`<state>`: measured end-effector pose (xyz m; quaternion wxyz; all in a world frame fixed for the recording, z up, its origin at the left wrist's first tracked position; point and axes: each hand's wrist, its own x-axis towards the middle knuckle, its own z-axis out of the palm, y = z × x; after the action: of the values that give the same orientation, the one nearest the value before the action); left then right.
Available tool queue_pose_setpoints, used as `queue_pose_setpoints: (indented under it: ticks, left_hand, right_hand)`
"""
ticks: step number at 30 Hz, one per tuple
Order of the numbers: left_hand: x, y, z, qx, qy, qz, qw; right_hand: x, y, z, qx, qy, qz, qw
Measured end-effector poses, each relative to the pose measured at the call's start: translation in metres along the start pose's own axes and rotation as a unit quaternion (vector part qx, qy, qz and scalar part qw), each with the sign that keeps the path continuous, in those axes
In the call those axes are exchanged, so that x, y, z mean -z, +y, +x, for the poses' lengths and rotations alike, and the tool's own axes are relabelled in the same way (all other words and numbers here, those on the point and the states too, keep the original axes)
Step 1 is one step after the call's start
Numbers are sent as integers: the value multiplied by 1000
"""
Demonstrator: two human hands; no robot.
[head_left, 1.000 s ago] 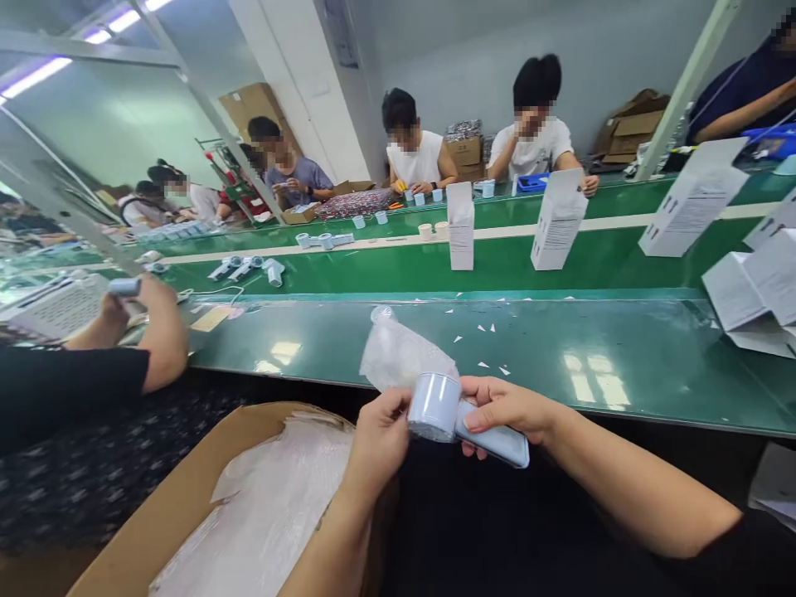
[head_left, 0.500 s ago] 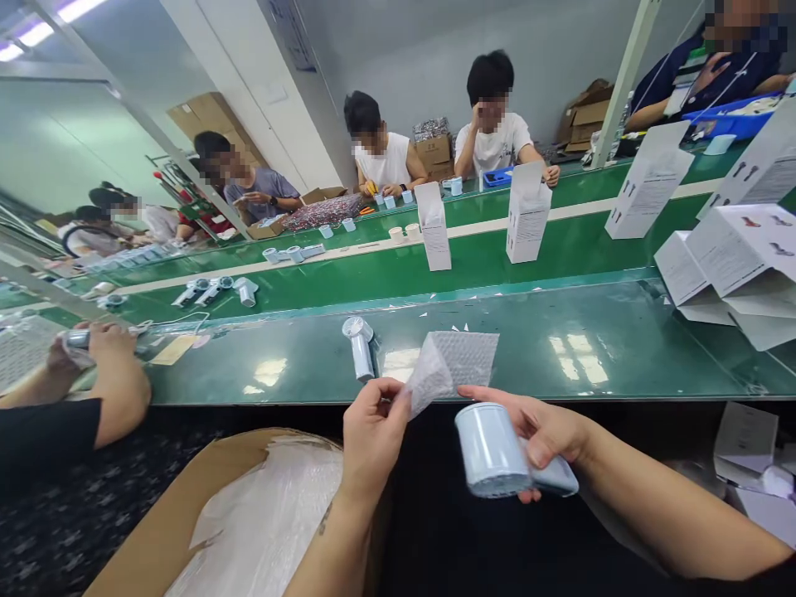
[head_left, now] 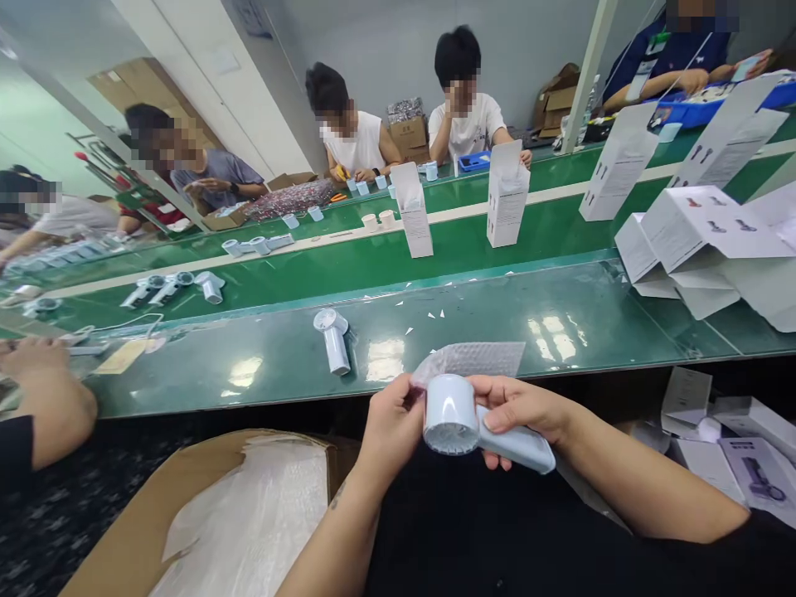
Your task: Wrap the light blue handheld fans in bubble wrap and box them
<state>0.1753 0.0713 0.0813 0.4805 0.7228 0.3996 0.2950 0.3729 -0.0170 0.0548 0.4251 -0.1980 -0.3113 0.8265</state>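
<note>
My right hand (head_left: 528,406) is closed around the handle of a light-blue handheld fan (head_left: 451,406), its round head pointing left and its grille facing down toward me. Between the closed fingers of my left hand (head_left: 393,427) is the near end of a bubble-wrap sheet (head_left: 482,358), which stretches behind the fan head over the bench edge. The fan head is right beside my left fingers; whether they touch it I cannot tell. A second light-blue fan (head_left: 336,348) lies on the bench, beyond my left hand.
A carton (head_left: 143,506) of white wrapping sheets stands at lower left. White boxes (head_left: 414,211) stand along the green conveyor (head_left: 348,269), with unfolded boxes (head_left: 709,240) at right. A co-worker's arm (head_left: 50,398) is at the left; several people sit opposite.
The fan in my right hand has moved left and up to my left hand, in front of the bubble wrap. The camera view has shifted right.
</note>
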Motion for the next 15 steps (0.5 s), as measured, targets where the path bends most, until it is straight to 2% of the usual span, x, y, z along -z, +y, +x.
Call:
queue_pose_setpoints:
  ticks: [2,4,6,7,10,12,15]
  left_hand:
    - [0,1,2,35,12,-79,996]
    - [0,2,1,9,28,-80,996]
    - [-1,3,-2,-97,30,9,995]
    - [-1,2,-4,-169,32,64,983]
    - [0,-1,-12,-369,41,176,912]
    - [-1,-3,-16,-440,53,211,871]
    - [-5,-5,-19,-475,71,235,845]
  right_hand:
    - [0,1,-3,8,62,-26,998]
    - [0,3,-6,9,125,-55,991]
    - [-2,6,-11,12,173,-73,982]
    - [-3,8,-14,18,188,-76,979]
    - [-10,10,-21,47,214,-74,973]
    - [-16,9,-25,58,224,-70,970]
    - [-23,10,-26,50,232,-73,969]
